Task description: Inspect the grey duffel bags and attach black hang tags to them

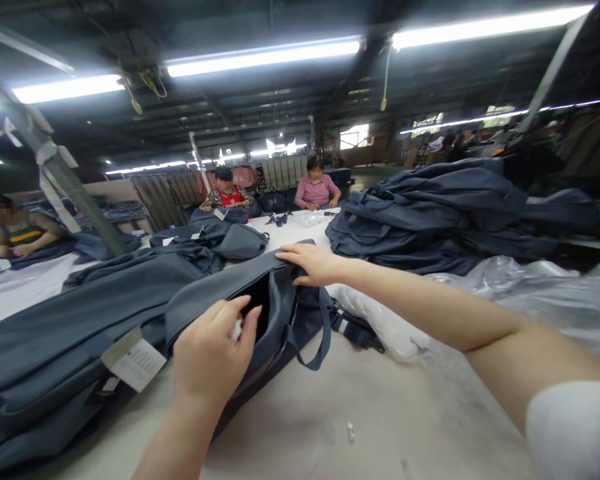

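A dark blue-grey fabric bag (205,280) lies on the white table with its zipped opening gaping. At that opening is my left hand (213,347), its thumb and forefinger closed around a small white piece (237,329), mostly hidden by the fingers. My right hand (313,263) grips the bag's far end, fingers laid over the top and thumb at the edge of the opening. A fabric strap loop (325,333) hangs from the bag's right side. Beside it rests a rolled dark strap (353,328) with a white band.
More dark bags (105,313) lie at left, one with a paper tag (137,360). A high pile of bags (430,213) stands at back right. Clear plastic sheeting (530,307) covers the right side. A small white packet (351,431) lies in front. Several people sit beyond.
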Demonstrator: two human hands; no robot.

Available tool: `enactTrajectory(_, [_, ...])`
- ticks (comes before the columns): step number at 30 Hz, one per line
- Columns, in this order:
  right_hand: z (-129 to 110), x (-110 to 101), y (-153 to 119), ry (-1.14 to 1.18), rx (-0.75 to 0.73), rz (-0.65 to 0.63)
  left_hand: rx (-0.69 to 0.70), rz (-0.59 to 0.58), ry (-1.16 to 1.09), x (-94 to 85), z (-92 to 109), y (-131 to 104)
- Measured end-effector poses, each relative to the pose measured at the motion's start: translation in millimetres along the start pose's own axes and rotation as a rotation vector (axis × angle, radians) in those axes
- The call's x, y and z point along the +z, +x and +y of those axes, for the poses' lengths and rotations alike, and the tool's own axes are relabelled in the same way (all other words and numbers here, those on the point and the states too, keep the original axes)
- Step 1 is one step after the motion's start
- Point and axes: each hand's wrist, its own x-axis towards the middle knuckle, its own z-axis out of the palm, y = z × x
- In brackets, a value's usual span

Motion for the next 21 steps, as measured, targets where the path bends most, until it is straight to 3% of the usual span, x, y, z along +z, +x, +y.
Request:
enactTrajectory(4, [0, 14, 8, 0.016, -0.001, 0.089, 0.020, -0.375, 0.108, 42.7, 20, 58])
enactTrajectory(8, [3, 17, 13, 0.033, -0.017, 0.101, 0.007, -0.574, 0.180, 73.1, 22, 96])
enactTrajectory(15, [7, 22, 15, 0.077, -0.045, 0.083, 0.051, -0.739, 0.037, 88.6, -4, 117])
enactTrajectory(21, [-2, 26, 24, 0.102, -0.080, 0.119, -0.014, -0.700, -0.184, 87.3, -22, 114])
